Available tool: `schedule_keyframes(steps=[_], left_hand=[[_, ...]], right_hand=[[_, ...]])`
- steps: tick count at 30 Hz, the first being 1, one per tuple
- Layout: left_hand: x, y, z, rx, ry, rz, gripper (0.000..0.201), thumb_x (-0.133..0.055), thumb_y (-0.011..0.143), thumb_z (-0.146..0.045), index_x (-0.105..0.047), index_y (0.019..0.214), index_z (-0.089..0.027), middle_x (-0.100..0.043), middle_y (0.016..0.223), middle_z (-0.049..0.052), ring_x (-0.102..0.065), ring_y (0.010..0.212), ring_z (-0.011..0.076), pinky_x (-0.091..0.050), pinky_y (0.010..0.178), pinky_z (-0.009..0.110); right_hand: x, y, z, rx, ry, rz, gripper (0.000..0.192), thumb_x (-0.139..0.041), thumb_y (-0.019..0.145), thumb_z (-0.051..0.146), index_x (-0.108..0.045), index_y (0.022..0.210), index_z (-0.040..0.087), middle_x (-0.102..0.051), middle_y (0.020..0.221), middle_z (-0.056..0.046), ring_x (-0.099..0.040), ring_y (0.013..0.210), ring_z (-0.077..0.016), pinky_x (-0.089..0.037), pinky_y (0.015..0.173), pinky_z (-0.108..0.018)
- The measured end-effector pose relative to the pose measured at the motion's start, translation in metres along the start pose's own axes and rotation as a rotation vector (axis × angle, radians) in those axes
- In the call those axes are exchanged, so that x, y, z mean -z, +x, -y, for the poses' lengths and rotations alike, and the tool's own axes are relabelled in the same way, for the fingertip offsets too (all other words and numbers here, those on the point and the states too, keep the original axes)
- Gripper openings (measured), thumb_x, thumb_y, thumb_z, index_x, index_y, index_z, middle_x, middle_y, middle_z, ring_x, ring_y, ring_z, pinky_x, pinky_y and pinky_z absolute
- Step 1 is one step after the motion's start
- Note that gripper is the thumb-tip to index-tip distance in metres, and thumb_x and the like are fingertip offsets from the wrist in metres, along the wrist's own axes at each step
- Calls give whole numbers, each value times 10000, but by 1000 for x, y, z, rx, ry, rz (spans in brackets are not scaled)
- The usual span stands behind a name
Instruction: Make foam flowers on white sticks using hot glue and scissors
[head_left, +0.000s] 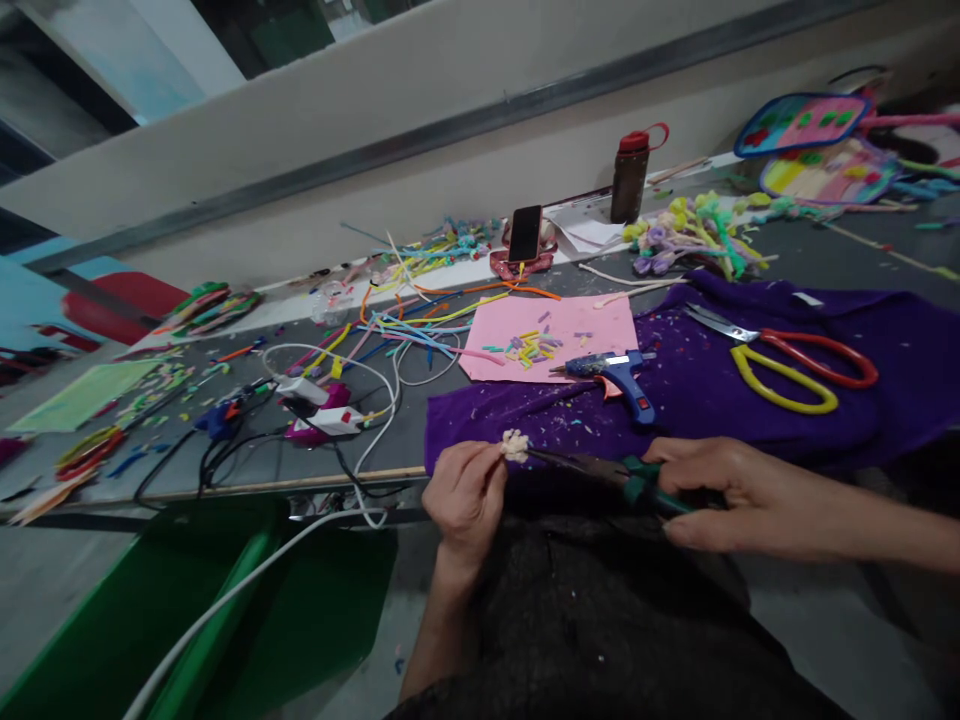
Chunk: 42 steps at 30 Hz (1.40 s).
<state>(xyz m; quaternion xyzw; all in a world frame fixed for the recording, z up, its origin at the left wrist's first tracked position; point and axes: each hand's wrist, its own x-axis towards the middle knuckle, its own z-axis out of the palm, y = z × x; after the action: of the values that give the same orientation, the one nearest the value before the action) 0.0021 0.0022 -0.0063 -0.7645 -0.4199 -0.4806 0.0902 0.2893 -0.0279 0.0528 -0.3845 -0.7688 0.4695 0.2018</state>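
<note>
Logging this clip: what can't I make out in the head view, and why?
Head view: whatever part of the cream piece lies inside the left hand; the fingers hide it.
Head view: whether the tips of the pliers touch that piece; too small and dim.
Head view: part of the pliers' handles; the right hand covers it.
Head view: where the white cable leads; the bottom edge cuts it off.

Dark-screened phone (525,234) and red-capped bottle (630,183) near the wall (450,180)

there are two hands (463,495) (709,488), one pair of pliers (637,482), one phone (525,233) and one bottle (630,182).
</note>
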Motion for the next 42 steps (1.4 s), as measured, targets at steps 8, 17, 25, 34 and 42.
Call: schedule_keyframes(steps=[8, 17, 25, 34, 42], left_hand=[[8, 0, -5, 703, -427, 160, 114, -603, 754, -261, -644, 792, -162, -618, 732, 10, -559, 677, 128, -420, 601, 221], [10, 3, -12, 902, -630, 239, 143, -624, 727, -293, -654, 740, -154, -573, 691, 2, -490, 650, 117, -381, 604, 209], [14, 7, -15, 797, -601, 331, 171, -577, 768, -296, -629, 697, -150, -524, 664, 5, -470, 636, 117, -375, 578, 207], [11, 6, -15, 775, -621, 300, 165, -595, 761, -304, -644, 718, -153, -578, 715, 20, -520, 697, 138, -394, 628, 217], [9, 3, -11, 783, -677, 270, 166, -591, 766, -310, -657, 756, -158, -576, 735, 22, -520, 714, 139, -401, 673, 232]], right_hand=[[-10, -2, -2, 22, 47, -1, 252, -591, 775, 357, -520, 634, 160, -505, 816, -21, -488, 764, -149, -393, 674, -269], [-11, -3, 2, 64, -75, -32, 144, -591, 767, 282, -540, 687, 173, -510, 903, -34, -510, 804, -158, -417, 698, -284], [-12, -2, -1, 83, -106, -33, 176, -584, 771, 295, -524, 665, 167, -511, 903, -36, -522, 796, -153, -421, 689, -278], [-12, -5, -4, 64, -65, -52, 142, -578, 771, 293, -565, 693, 175, -522, 881, -37, -518, 787, -161, -422, 682, -284], [-16, -7, -4, 58, -53, -46, 158, -581, 773, 276, -533, 668, 167, -496, 876, -31, -510, 802, -157, -415, 690, -285]])
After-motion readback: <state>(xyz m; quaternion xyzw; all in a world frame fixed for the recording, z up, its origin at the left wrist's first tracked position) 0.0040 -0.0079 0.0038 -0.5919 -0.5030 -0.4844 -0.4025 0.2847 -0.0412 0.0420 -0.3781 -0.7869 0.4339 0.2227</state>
